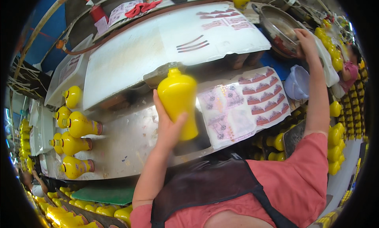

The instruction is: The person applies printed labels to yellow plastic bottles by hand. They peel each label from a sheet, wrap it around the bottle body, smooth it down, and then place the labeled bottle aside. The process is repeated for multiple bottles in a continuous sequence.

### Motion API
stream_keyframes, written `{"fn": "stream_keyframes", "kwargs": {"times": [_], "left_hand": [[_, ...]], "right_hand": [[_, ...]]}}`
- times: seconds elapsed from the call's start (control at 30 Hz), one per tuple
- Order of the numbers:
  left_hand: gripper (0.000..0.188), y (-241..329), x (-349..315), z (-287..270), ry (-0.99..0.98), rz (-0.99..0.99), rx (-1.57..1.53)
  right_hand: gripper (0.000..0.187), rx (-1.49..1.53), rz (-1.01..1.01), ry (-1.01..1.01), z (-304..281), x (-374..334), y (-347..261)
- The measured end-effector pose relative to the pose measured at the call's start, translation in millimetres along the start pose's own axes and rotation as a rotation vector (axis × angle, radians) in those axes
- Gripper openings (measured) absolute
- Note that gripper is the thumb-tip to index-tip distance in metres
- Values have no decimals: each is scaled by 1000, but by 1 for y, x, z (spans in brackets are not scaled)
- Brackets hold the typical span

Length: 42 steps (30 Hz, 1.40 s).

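In my left hand (170,129) is a glossy yellow bottle (177,89) with wide shoulders, a narrowing body and a clear threaded neck. It stands nearly upright over the metal worktable, fingers behind it and thumb across its front. My right hand (306,44) reaches to the far right, at the near rim of a wide metal pan (276,24). Its fingers are bent together there, and whatever they grip is hidden. Beside the bottle lies a printed decal sheet (264,95) with rows of reddish curved strips, next to another sheet (223,117) with purple patterns.
Several yellow bottles (75,143) with patterned bands stand at the table's left. Behind is a white-topped board (158,42) carrying thin dark strips (193,44). A lilac bucket (297,83) is below my right forearm. Other people (347,72) are at the far edges.
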<state>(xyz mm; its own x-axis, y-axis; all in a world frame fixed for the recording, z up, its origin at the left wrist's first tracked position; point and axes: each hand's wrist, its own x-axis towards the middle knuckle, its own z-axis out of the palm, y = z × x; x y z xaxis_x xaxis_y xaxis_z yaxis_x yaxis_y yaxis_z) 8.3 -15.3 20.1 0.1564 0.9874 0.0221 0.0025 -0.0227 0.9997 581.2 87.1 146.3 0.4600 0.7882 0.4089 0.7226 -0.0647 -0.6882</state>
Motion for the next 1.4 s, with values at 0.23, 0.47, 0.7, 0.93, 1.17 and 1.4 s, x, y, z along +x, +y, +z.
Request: {"fn": "stream_keyframes", "kwargs": {"times": [0.23,0.47,0.7,0.93,1.17,1.4], "left_hand": [[109,-1,-7,10,161,-27,-183],[104,8,-4,11,212,-99,-148],[78,6,6,-2,78,-249,-470],[94,-1,0,9,230,15,25],[94,-8,9,-5,40,-147,-250],[106,-1,5,5,166,-72,-4]], "right_hand": [[35,-778,109,-350,-28,89,111],[41,-482,313,-657,-18,124,132],[18,229,564,-501,-25,71,30],[24,195,171,-590,9,-30,-63],[27,249,206,-1016,36,-134,-134],[24,105,204,-1006,20,-168,-106]]}}
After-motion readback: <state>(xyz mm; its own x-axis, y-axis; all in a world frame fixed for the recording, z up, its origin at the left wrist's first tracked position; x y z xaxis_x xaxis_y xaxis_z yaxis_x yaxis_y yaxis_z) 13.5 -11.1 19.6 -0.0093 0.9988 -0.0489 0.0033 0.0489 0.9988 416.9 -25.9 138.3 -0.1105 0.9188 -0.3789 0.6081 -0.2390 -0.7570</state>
